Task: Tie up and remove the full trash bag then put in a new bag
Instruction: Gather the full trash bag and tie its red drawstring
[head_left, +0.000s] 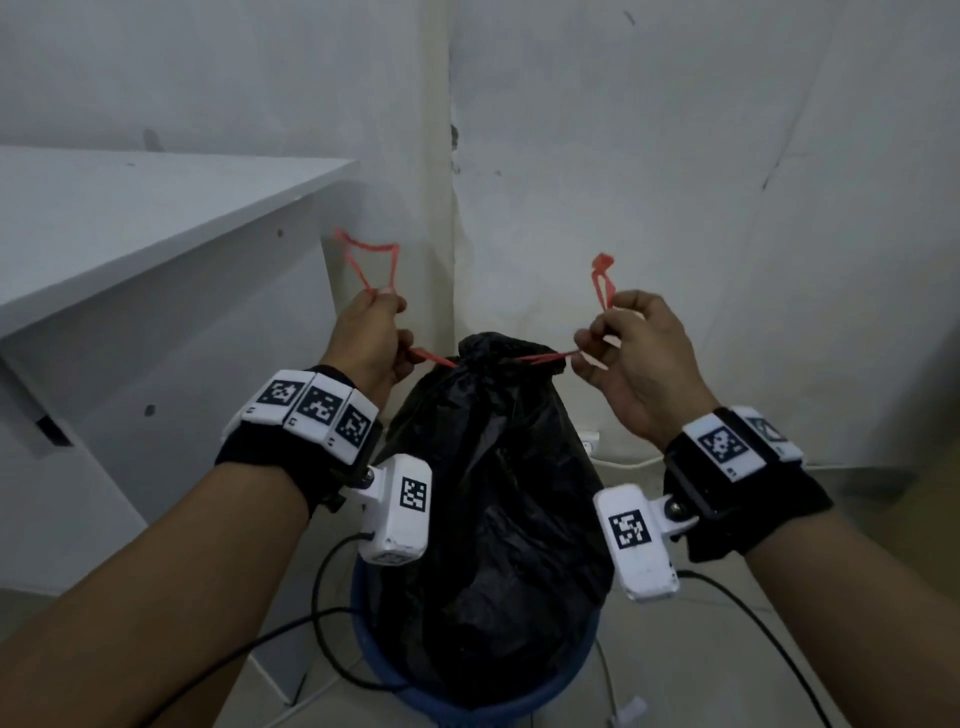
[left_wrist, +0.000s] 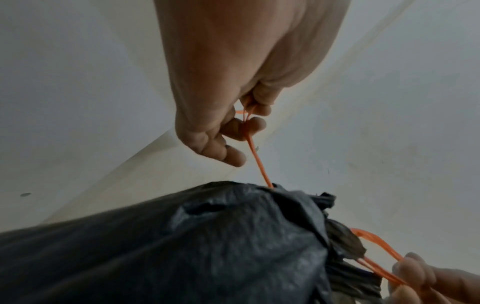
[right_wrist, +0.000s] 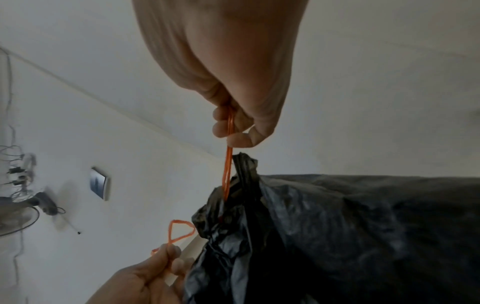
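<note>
A full black trash bag (head_left: 493, 499) stands in a blue bin (head_left: 498, 712), its neck gathered tight at the top. Red drawstrings run out of the neck to both sides. My left hand (head_left: 376, 335) grips the left drawstring (head_left: 431, 358), whose loop (head_left: 371, 262) sticks up past the fingers. My right hand (head_left: 631, 345) pinches the right drawstring (head_left: 550, 357), with a short loop (head_left: 602, 278) above it. In the left wrist view the string (left_wrist: 257, 158) runs taut from the curled fingers to the bag (left_wrist: 207, 246). The right wrist view shows the doubled string (right_wrist: 228, 170) pulled from the bag (right_wrist: 337, 236).
A white table (head_left: 130, 223) stands at the left, close to the bin. White walls meet in a corner right behind the bag. Black cables (head_left: 322, 618) trail over the floor around the bin. A wall socket (head_left: 587, 441) with a white cord sits low behind the bag.
</note>
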